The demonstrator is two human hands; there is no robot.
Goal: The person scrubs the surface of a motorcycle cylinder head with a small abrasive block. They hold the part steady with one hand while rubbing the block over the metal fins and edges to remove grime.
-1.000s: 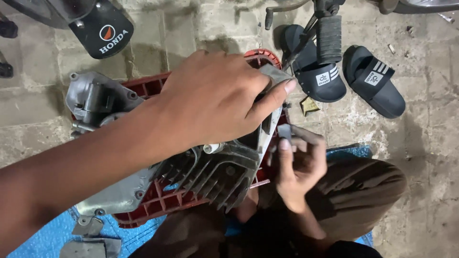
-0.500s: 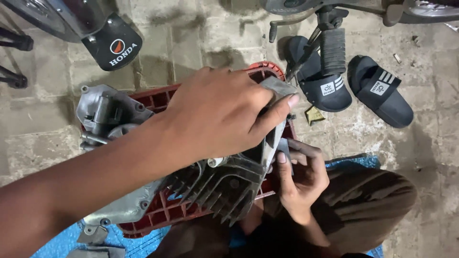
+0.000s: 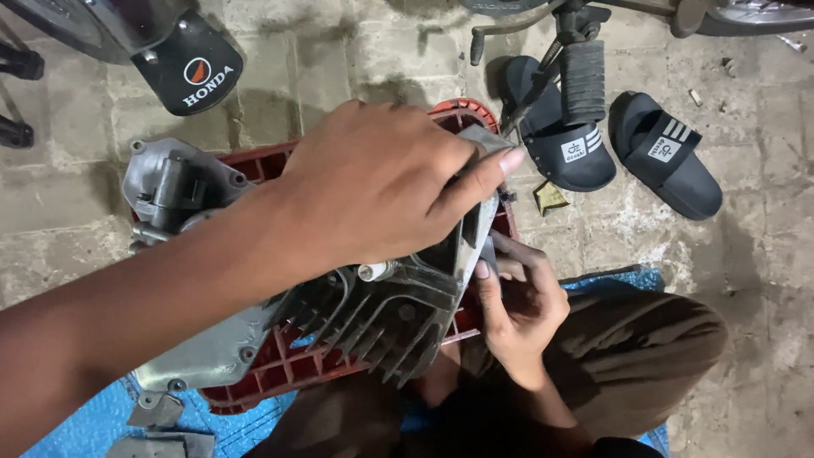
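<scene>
A grey finned engine block (image 3: 373,318) lies across a red plastic crate (image 3: 280,369). My left hand (image 3: 373,182) reaches in from the lower left and presses down on top of the engine, its fingertips over the upper end of a flat metal flange (image 3: 475,220). My right hand (image 3: 517,309) comes up from below, at the flange's lower edge. Its thumb and curled fingers pinch that edge. Anything small between the fingers is hidden.
A grey engine cover (image 3: 170,191) sits at the crate's left end. A pair of dark slippers (image 3: 619,144) lies on the concrete at upper right, beside a motorcycle footpeg (image 3: 583,80). A black fender (image 3: 191,68) is upper left. Below lie a blue mat (image 3: 93,420) and my brown-clad knee (image 3: 644,348).
Both hands keep their places on the engine. Only the view shifts a little, so the slippers and fender sit slightly further right in the picture.
</scene>
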